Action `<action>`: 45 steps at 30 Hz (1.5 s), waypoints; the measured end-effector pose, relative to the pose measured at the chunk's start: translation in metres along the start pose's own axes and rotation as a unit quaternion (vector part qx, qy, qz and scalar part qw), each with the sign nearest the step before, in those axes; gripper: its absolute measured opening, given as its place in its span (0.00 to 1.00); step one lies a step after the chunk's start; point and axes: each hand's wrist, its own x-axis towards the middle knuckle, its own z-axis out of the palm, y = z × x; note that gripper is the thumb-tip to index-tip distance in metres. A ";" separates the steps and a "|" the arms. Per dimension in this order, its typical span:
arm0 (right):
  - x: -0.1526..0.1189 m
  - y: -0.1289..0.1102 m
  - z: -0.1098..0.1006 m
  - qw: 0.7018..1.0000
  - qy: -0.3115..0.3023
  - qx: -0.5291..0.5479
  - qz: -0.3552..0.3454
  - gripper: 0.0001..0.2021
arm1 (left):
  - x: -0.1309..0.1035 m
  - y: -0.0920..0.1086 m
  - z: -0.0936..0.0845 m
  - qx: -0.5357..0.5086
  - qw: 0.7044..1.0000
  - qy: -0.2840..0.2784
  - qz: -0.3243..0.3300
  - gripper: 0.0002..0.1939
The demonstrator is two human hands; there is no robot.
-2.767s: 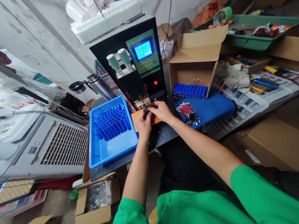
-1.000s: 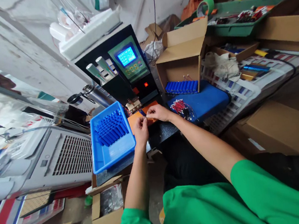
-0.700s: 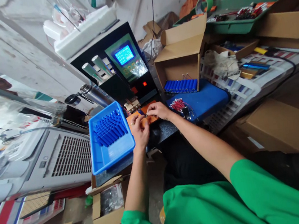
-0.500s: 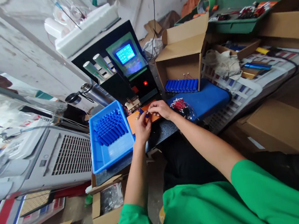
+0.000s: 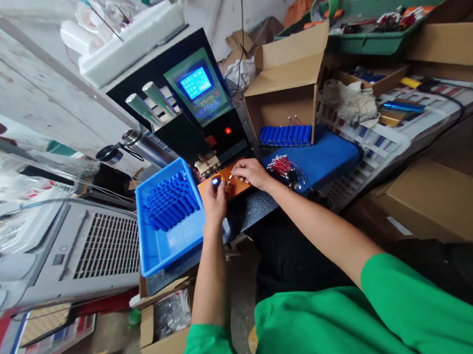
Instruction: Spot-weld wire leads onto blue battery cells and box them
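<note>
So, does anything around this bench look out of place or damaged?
Mainly the white foam slab atop the black machine: it is heaped with odds and ends, an odd perch above a lit display. No clear damage or spill shows.

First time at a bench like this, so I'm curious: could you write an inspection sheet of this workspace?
Surface: dark speckled tabletop, bearing an orange board.
Work things: blue cylindrical cells in the blue tray and open cardboard box; black machine, display lit.
Clutter: white foam slab atop the machine; steel flask behind the blue tray.
Hands: left hand holds a single blue cell; right hand pinches a small white-tipped piece, too small to identify.
Cables: red-and-black wire bundle; black cable hanging behind the machine.
Surroundings: cardboard boxes on the floor; pale wall.
</note>
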 end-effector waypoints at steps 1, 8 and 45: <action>0.000 0.000 0.000 1.000 0.000 -0.004 -0.002 0.10 | 0.003 -0.001 0.000 0.001 1.000 -0.008 -0.006 0.13; 0.002 0.004 0.001 0.999 0.006 -0.025 -0.019 0.12 | 0.011 -0.007 0.007 -0.033 0.999 -0.022 -0.017 0.11; 0.008 0.002 0.037 0.987 0.075 -0.117 -0.079 0.09 | -0.003 -0.009 0.019 0.007 0.998 0.059 -0.011 0.13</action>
